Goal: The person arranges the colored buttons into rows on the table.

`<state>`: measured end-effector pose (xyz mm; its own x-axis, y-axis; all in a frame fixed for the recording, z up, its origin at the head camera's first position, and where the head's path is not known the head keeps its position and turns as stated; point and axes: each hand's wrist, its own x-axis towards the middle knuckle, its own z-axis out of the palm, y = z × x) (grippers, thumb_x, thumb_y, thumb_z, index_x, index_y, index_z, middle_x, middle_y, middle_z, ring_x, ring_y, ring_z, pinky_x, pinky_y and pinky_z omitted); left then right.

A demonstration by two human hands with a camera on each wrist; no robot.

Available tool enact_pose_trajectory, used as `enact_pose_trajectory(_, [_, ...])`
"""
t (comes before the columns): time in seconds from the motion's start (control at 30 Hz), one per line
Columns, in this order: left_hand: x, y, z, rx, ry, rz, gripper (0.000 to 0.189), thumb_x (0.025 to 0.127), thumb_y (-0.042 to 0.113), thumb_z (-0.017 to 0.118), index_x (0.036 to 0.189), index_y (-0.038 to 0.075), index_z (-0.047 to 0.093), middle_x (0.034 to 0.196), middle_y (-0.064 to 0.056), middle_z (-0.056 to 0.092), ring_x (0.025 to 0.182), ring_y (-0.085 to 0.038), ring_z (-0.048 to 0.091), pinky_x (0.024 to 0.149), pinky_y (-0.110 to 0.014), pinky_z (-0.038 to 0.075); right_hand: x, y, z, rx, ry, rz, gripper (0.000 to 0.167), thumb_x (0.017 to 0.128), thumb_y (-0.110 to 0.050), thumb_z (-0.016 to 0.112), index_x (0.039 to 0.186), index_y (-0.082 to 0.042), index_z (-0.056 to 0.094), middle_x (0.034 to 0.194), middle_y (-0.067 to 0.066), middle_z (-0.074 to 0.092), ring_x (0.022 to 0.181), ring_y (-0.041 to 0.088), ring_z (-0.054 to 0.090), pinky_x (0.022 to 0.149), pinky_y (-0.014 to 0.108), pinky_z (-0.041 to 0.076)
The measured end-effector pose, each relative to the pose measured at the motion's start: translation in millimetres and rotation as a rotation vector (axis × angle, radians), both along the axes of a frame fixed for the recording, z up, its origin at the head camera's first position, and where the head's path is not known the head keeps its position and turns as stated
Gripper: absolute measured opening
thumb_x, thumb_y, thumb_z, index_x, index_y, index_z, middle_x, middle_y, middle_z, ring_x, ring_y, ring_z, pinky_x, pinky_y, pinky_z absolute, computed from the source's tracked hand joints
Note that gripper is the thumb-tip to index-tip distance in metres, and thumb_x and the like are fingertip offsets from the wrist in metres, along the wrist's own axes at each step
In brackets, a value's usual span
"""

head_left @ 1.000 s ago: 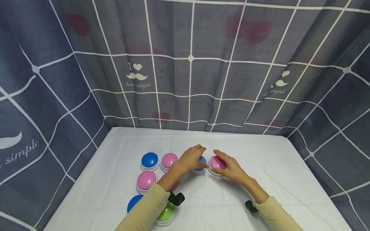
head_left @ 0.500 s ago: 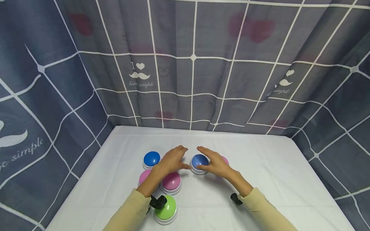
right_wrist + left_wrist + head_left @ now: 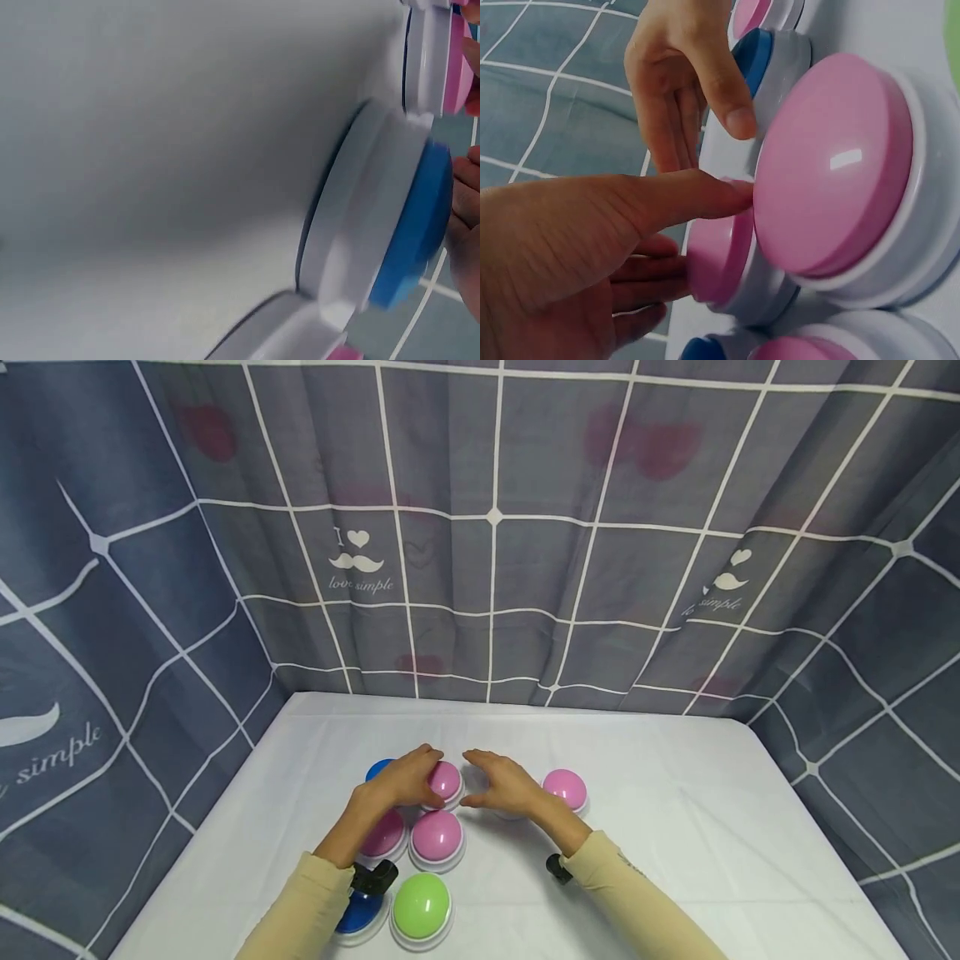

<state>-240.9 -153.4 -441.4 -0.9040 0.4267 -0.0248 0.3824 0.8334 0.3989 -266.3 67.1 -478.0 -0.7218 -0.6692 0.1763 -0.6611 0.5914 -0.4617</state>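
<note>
Several dome push buttons with white bases stand on the table. My left hand (image 3: 408,777) is at a pink push button (image 3: 445,779) in the back row. Its thumb overlaps the near side of that dome, and its other fingers lie behind it in the left wrist view. My right hand (image 3: 510,785) reaches left over a blue push button (image 3: 416,225), which it mostly hides in the head view. Its thumb and fingers are spread towards the pink push button, with nothing between them. Another pink push button (image 3: 565,787) stands to its right.
Nearer the front are two more pink push buttons (image 3: 437,837), a green one (image 3: 422,906) and a blue one (image 3: 360,912) partly behind the left wrist. A blue push button (image 3: 377,768) shows behind the left hand. Gridded curtains (image 3: 450,560) surround the white table (image 3: 660,827).
Both hands have moved left along the back row: the left from the blue push button to the pink one, the right from the far right pink one past the blue one. The push buttons stand where they were.
</note>
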Motion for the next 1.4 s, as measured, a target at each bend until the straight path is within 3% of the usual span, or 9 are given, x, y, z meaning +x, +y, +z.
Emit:
enact_pose_trajectory(0.13, [-1.3,-5.2,-0.5,-0.023,-0.033,0.007,0.075,0.067,0.02,0.09,0.129,-0.007,0.056,0.111,-0.013,0.058,0.102,-0.028,0.06,0.091,-0.046,0.051,-1.0,-11.4,-0.8,0.043,-0.011,-0.001,0.081,0.081,-0.04,0.08,0.144,-0.001,0.048,0.145,0.015,0.05,0.134,0.029,0.046,0.11,0.042,0.037])
enact_pose_trajectory(0.27, [-3.9,-9.6,-4.6,-0.019,-0.034,-0.004,0.063,0.065,0.019,0.091,0.116,-0.003,0.062,0.1,-0.009,0.058,0.091,-0.022,0.058,0.084,-0.041,0.051,-2.3,-21.1,-2.2,0.085,0.001,-0.008,0.083,0.079,-0.042,0.082,0.142,0.0,0.05,0.143,0.014,0.053,0.133,0.027,0.047,0.11,0.039,0.036])
enact_pose_trajectory(0.43, [-6.5,-14.2,-9.5,0.001,-0.03,-0.019,0.054,0.064,0.019,0.091,0.107,0.001,0.064,0.095,-0.007,0.058,0.084,-0.018,0.055,0.079,-0.037,0.05,-3.1,-30.0,-5.3,0.097,0.031,0.005,0.072,0.077,-0.037,0.084,0.133,-0.001,0.056,0.132,0.01,0.061,0.122,0.024,0.056,0.105,0.035,0.042])
enact_pose_trajectory(0.57, [-7.2,-16.4,-10.2,-0.002,-0.031,-0.026,0.054,0.065,0.017,0.091,0.109,0.001,0.064,0.097,-0.007,0.058,0.086,-0.019,0.056,0.081,-0.038,0.05,-3.4,-35.0,-8.6,0.102,0.038,-0.008,0.065,0.075,-0.035,0.085,0.127,-0.006,0.059,0.123,0.006,0.064,0.114,0.019,0.059,0.1,0.032,0.045])
enact_pose_trajectory(0.8, [-7.5,-17.7,-12.5,0.004,-0.019,-0.031,0.056,0.066,0.018,0.091,0.111,0.002,0.064,0.097,-0.006,0.059,0.087,-0.019,0.057,0.083,-0.039,0.05,-2.0,-37.7,-11.6,0.137,0.038,-0.037,0.072,0.076,-0.037,0.084,0.134,-0.004,0.056,0.124,0.008,0.064,0.114,0.021,0.059,0.097,0.033,0.048])
enact_pose_trajectory(1.13, [-8.2,-18.7,-14.7,-0.001,0.024,-0.044,0.054,0.065,0.023,0.092,0.109,0.004,0.065,0.095,-0.004,0.06,0.085,-0.018,0.057,0.078,-0.039,0.05,-1.0,-36.7,-10.2,0.108,0.045,-0.021,0.066,0.077,-0.033,0.084,0.13,-0.003,0.057,0.118,0.009,0.065,0.109,0.021,0.06,0.093,0.032,0.049])
enact_pose_trajectory(1.4, [-8.4,-22.4,-16.8,0.063,0.056,-0.019,0.07,0.067,0.03,0.091,0.124,0.001,0.062,0.11,-0.006,0.063,0.099,-0.023,0.06,0.084,-0.047,0.051,0.2,-32.6,-6.0,0.049,0.043,-0.053,0.072,0.077,-0.03,0.085,0.136,-0.001,0.054,0.127,0.012,0.062,0.116,0.024,0.058,0.098,0.037,0.047])
